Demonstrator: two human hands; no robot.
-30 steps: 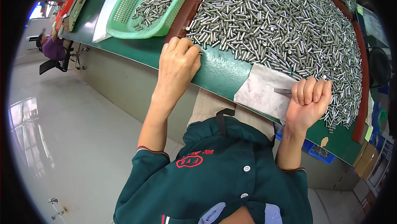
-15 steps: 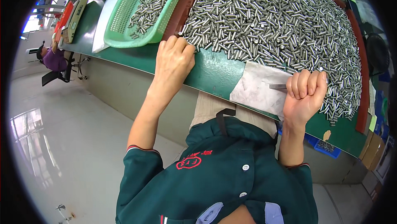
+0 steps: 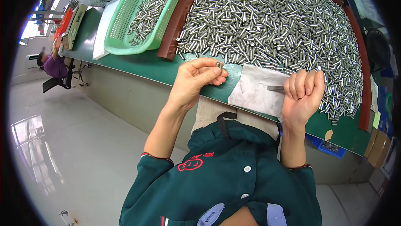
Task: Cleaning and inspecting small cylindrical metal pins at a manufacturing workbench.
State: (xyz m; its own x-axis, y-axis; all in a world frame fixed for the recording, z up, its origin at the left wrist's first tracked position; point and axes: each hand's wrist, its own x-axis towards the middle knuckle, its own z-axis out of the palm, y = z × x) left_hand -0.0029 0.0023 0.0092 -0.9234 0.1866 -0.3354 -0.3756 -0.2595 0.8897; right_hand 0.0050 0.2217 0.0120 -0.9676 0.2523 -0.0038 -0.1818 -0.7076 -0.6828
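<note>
My left hand (image 3: 193,80) is closed, pinching a small metal pin (image 3: 219,65) between thumb and fingers above the table's near edge. My right hand (image 3: 301,94) is wrapped round a flat grey metal tool (image 3: 275,88); its blunt end sticks out toward the left, and the rest is hidden in the fist. Under that tool lies a stained white cloth (image 3: 255,88) at the table edge. Beyond both hands spreads a thick layer of loose metal pins (image 3: 267,21).
Dark red strips (image 3: 169,46) border the pins. To the left stands a green perforated basket (image 3: 112,38) with some pins inside. A blue bin (image 3: 334,151) sits below the table at right. Far left, a person in purple (image 3: 55,65) sits by a chair.
My left hand has moved right and nearer from the edge of the pins, turning so that a pin shows in its fingers. My right hand keeps its hold on the tool, barely shifted.
</note>
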